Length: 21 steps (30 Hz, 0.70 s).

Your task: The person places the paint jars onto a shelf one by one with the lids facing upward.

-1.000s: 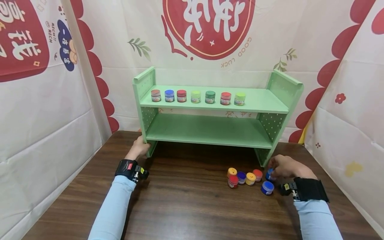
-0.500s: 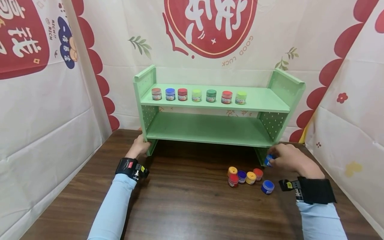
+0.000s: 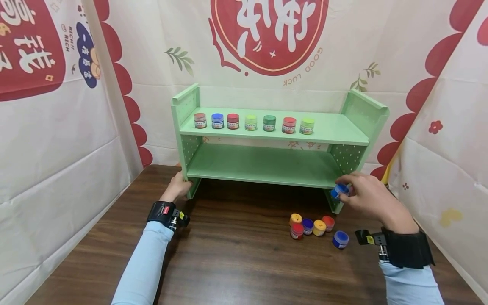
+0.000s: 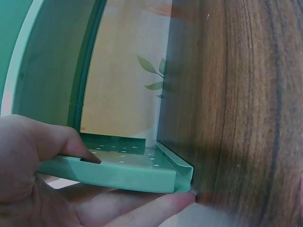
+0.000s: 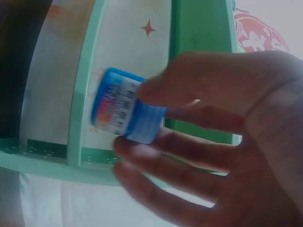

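A green two-tier shelf (image 3: 263,163) stands at the back of the table. My left hand (image 3: 176,187) grips the lower part of its left side panel; in the left wrist view the thumb lies inside the panel (image 4: 113,175) and the fingers outside. Between thumb and fingers of my right hand (image 3: 367,197) is a small blue paint jar (image 5: 125,106), raised off the table before the shelf's right leg. Its printed label shows in the right wrist view. Another blue jar (image 3: 340,239) sits on the table below that hand.
Several jars, such as a red jar (image 3: 297,231) and a yellow jar (image 3: 319,227), are clustered on the brown table (image 3: 244,262) front of the shelf's right half. A row of jars, among them a dark green jar (image 3: 269,123), lines the top tier. Printed cloth (image 3: 267,93) hangs behind.
My right hand has lifted the blue paint jar from the table beside the shelf's right leg, up toward the lower tier. My left hand has stayed on the side panel.
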### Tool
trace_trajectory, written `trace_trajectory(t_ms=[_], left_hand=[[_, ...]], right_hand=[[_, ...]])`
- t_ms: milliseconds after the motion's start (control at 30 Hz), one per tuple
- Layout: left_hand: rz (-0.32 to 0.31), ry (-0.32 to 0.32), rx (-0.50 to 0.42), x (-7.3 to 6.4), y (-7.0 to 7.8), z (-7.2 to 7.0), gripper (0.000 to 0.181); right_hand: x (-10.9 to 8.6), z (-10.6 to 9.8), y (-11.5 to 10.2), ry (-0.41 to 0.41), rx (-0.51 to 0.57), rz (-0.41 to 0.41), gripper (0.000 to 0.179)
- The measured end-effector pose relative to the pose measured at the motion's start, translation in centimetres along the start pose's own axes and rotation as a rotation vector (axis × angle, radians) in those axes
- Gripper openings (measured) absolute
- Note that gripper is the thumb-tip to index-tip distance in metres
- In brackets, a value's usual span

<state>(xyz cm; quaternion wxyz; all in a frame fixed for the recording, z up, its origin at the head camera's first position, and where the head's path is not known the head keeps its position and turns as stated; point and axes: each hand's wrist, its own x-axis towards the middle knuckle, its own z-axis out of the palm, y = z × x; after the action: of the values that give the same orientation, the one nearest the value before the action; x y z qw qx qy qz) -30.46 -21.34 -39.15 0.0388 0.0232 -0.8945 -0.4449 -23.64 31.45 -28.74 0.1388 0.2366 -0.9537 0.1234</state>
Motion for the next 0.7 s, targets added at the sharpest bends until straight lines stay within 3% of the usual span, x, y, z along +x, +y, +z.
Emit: trace_trajectory(t_ms=[167, 333, 533, 700], left_hand=[[0.000, -0.006, 0.009, 0.0, -0.1, -0.1, 0.040], [0.015, 0.016, 0.048, 0.0, 0.0, -0.4, 0.039], [0.011, 0.020, 0.058, -0.3, -0.4, -0.2, 0.038], [0.030, 0.032, 0.043, -0.2, -0.2, -0.2, 0.040]], right_hand=[[0.2, 0.3, -0.5, 0.104, -0.041, -0.030, 0.036], [0.8, 1.0, -0.9, 0.144, -0.048, -0.042, 0.038], [2.0, 2.0, -0.9, 0.122, -0.049, -0.055, 0.036], [4.5, 1.8, -0.6, 0.056, -0.099, -0.055, 0.037]])
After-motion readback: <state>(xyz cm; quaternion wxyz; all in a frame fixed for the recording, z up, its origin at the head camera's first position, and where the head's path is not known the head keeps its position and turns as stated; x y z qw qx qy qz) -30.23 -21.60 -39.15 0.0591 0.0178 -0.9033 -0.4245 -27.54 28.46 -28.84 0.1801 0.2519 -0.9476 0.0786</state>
